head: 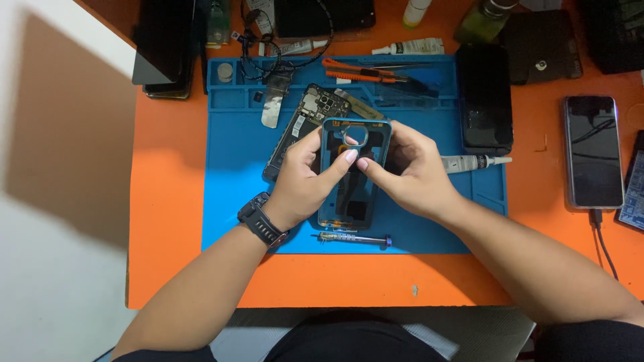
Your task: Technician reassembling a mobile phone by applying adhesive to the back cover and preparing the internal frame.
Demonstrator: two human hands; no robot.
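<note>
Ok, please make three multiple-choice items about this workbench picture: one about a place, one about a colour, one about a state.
1. Where does the small screwdriver lie?
A. on the blue mat, near its front edge
B. on the bare orange table
C. on the phone at the far right

2. What colour is the utility knife at the back of the mat?
A. green
B. orange
C. white

3. How is the phone back cover held?
A. lying flat, untouched
B. by one hand only
C. by both the left hand and the right hand

Answers: 1 A, it rests on the mat below the hands. 2 B, its body is orange. 3 C, fingers of both hands grip its sides.
</note>
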